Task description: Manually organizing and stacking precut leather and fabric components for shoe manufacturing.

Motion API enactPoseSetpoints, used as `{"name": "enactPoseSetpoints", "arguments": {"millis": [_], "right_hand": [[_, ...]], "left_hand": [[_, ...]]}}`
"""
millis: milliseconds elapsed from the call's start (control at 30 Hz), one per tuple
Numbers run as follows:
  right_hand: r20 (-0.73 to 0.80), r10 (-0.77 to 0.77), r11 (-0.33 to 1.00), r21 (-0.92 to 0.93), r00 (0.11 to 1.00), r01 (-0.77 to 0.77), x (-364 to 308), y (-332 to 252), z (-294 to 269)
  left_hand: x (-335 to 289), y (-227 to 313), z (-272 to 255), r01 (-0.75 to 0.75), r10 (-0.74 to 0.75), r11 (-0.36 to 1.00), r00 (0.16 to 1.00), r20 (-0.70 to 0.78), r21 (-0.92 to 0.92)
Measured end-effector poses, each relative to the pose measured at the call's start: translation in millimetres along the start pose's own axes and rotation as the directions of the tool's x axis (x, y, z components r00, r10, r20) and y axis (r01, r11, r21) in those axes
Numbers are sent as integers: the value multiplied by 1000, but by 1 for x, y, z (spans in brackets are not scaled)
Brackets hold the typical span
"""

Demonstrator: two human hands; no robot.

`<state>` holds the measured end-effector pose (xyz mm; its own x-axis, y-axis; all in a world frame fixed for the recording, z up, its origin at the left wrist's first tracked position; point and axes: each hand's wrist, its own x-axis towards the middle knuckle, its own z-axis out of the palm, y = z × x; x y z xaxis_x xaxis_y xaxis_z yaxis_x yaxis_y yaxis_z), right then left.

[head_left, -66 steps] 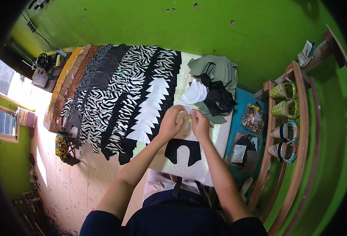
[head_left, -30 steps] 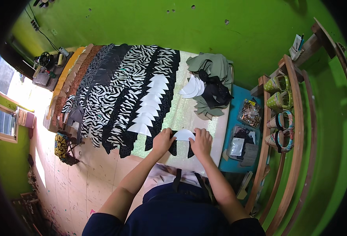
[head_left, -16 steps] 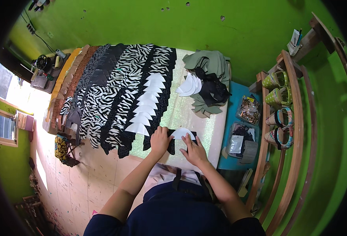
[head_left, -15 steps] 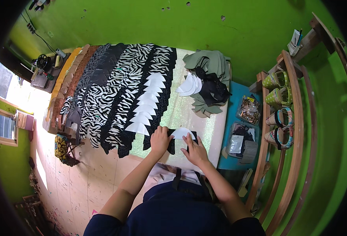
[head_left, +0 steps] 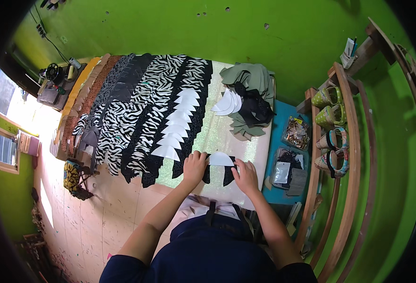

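In front of me at the near edge of the table lies a black arch-shaped cut piece [head_left: 229, 175], its two legs pointing toward me. A white half-round piece [head_left: 220, 159] rests on its upper middle, straight edge nearest me. My left hand [head_left: 195, 167] is closed on the left end of the black piece, fingers bent over it. At its right end my right hand [head_left: 246, 177] pinches the edge between thumb and fingers. To the left, several white half-round pieces [head_left: 172, 140] overlap in a slanting row on black patterned cut pieces [head_left: 196, 123].
Zebra-print pieces [head_left: 123, 123] cover the table's left part. Farther back on the right are green cut pieces [head_left: 252, 75], a black bundle [head_left: 256, 107] and stacked white pieces [head_left: 227, 103]. Clear containers [head_left: 296, 132] stand beside the table; a wooden rack [head_left: 354, 122] holds shoes [head_left: 331, 160].
My right hand has slid off the white half-round piece to the right end of the black piece. My left hand has shifted slightly right. The white piece now shows fully.
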<state>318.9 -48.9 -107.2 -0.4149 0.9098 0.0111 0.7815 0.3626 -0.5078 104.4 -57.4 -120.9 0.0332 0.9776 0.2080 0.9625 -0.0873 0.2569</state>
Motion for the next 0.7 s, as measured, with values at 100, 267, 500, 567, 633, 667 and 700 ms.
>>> {"name": "enactPoseSetpoints", "arguments": {"millis": [100, 267, 500, 567, 633, 667, 700], "right_hand": [[-136, 59, 997, 66, 989, -51, 18, -10, -2], [-150, 93, 990, -93, 984, -108, 31, -13, 9], [-14, 80, 941, 332, 997, -70, 30, -30, -2], [83, 189, 867, 455, 978, -206, 28, -50, -11], [105, 218, 754, 613, 970, -236, 24, -59, -6], [114, 237, 715, 652, 965, -253, 25, -61, -1], [111, 241, 712, 655, 964, -253, 28, -63, 3]], "left_hand": [[-1, -7, 0, -198, 199, 978, 980, -12, 60], [8, -11, -4, -351, 354, 935, 934, -48, 51], [14, -14, -32, -224, 268, 834, 963, 16, -504], [17, -27, -41, -162, 269, 777, 959, 88, -608], [19, -44, -55, -9, 254, 728, 932, 257, -685], [21, -53, -63, 154, 253, 668, 873, 417, -728], [23, -63, -67, 151, 258, 671, 871, 419, -726]]}}
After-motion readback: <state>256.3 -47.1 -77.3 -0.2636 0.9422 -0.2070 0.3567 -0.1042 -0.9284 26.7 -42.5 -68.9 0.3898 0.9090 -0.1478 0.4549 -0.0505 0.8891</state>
